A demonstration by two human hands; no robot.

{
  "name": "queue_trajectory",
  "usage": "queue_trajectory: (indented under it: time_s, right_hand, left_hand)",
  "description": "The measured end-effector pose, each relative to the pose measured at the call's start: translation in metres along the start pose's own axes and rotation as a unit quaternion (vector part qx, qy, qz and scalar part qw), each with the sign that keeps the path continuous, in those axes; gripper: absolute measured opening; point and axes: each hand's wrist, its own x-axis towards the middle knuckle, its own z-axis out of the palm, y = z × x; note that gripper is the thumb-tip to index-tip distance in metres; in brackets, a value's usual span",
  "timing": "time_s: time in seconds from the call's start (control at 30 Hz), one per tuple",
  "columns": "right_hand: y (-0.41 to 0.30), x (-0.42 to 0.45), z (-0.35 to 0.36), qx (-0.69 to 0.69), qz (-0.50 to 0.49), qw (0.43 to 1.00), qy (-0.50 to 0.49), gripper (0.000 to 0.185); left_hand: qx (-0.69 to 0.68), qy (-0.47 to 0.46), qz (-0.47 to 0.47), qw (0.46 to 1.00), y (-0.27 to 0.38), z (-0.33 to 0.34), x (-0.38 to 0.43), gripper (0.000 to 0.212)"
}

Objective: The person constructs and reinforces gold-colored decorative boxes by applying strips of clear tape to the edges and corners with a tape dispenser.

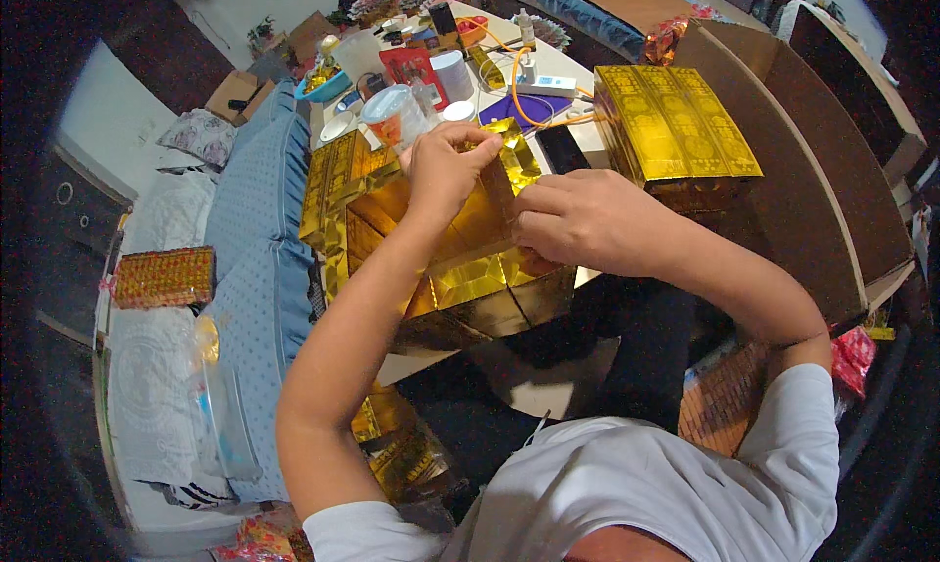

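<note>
Before me on the table stands an open box of shiny gold foil card [470,286], its folded rim facing up and its brown-gold inside showing. My left hand [449,167] is over the far side of the box, thumb and fingers pinching the gold rim. At the right corner, my right hand [576,220] has its curled fingers on the same rim; its fingertips are partly hidden. A finished-looking gold box [679,125] with embossed round patterns sits to the right. Behind the left part of the open box is another patterned gold foil piece [334,169].
A plastic tub [393,114], a red pouch [415,74], a white power strip [551,85] with an orange cable [516,96] and a black phone [564,149] crowd the table [587,132]. A large cardboard carton [793,173] stands right; a blue dotted sofa cover [253,195] lies left.
</note>
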Motion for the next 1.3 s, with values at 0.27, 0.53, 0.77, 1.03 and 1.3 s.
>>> queue_trajectory:
  time_s: [0.27,0.53,0.77,1.03,1.3]
  right_hand:
    - [0.020,-0.004,0.004,0.141,0.193,0.957,0.164,0.019]
    - [0.046,0.005,0.038,0.136,0.201,0.962,0.124,0.029]
    - [0.047,0.004,0.031,0.150,0.220,0.960,0.086,0.020]
    - [0.056,0.011,0.043,0.121,0.226,0.962,0.099,0.026]
    - [0.064,0.017,0.045,0.078,0.253,0.963,0.047,0.028]
  left_hand:
    - [0.019,-0.004,0.012,1.000,0.001,-0.001,0.000,0.018]
    - [0.027,-0.003,0.003,1.000,0.003,0.001,-0.001,0.017]
    - [0.117,0.034,-0.001,0.993,0.009,0.002,-0.004,0.037]
    - [0.169,0.051,-0.041,0.983,0.011,0.000,-0.002,0.054]
    - [0.146,-0.032,-0.050,0.988,0.010,-0.031,-0.012,0.035]
